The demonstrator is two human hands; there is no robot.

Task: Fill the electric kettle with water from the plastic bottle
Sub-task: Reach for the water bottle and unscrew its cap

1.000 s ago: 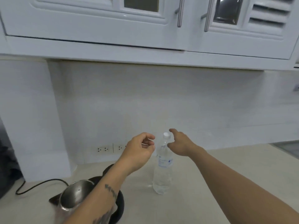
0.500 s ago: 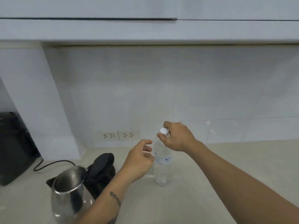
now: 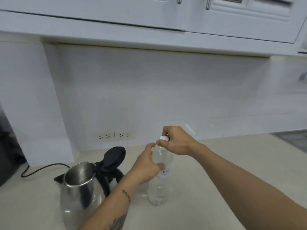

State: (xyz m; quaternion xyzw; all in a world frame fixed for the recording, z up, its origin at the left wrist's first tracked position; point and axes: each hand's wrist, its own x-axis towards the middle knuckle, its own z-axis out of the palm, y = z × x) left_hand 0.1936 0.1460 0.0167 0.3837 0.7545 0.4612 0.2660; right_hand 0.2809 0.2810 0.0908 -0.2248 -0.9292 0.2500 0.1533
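Note:
A clear plastic bottle (image 3: 158,190) of water stands upright on the beige counter (image 3: 216,205). My left hand (image 3: 147,165) grips its upper body just below the shoulder. My right hand (image 3: 178,142) pinches the white cap (image 3: 164,138) on top. To the left stands the steel electric kettle (image 3: 79,191), with its black lid (image 3: 113,155) flipped up and its inside showing. My left forearm passes in front of the kettle's handle.
A black cord (image 3: 41,169) runs from the kettle area toward a dark appliance (image 3: 8,156) at the left edge. Two wall sockets (image 3: 114,135) sit low on the white tiled wall. White cabinets (image 3: 166,17) hang overhead.
My left hand has closed round the bottle's upper body, which it was only near before. My right hand stays on the cap. The camera has tilted up a little.

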